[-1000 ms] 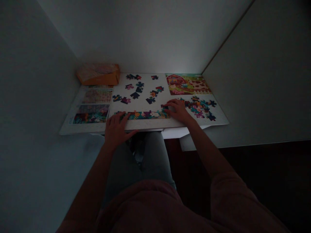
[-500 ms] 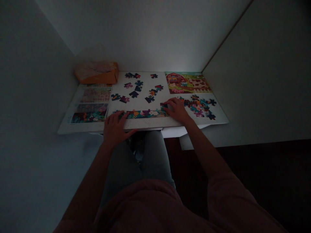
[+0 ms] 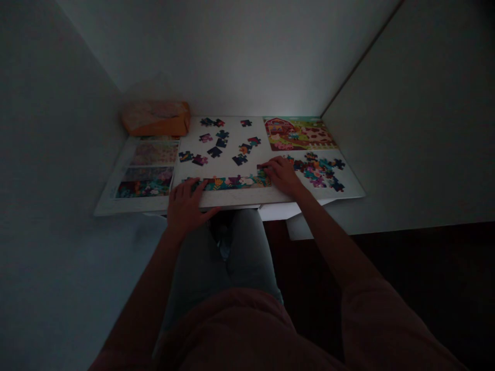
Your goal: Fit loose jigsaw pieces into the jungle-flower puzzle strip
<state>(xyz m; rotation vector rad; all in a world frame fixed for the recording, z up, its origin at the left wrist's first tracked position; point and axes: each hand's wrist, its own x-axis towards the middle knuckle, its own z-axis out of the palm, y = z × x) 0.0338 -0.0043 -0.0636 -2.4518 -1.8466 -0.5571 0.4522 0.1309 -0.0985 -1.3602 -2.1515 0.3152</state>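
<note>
Teal puzzle strip (image 3: 236, 184), printed with orange, purple and white shapes.

I have a bare band of tabletop (image 3: 224, 168) just beyond the puzzle strip (image 3: 234, 182); scattered pieces (image 3: 214, 152) obstruct me farther behind it, a heap (image 3: 317, 182) to its right.

The light is weak. Under the fingers (image 3: 275, 164) is a white table (image 3: 232, 199). Beyond them stands a pale back wall (image 3: 232, 56); to their left is a side wall (image 3: 50, 154), to their right a grey panel (image 3: 410, 134). Below them at right, the floor (image 3: 410, 293) is dark.
</note>
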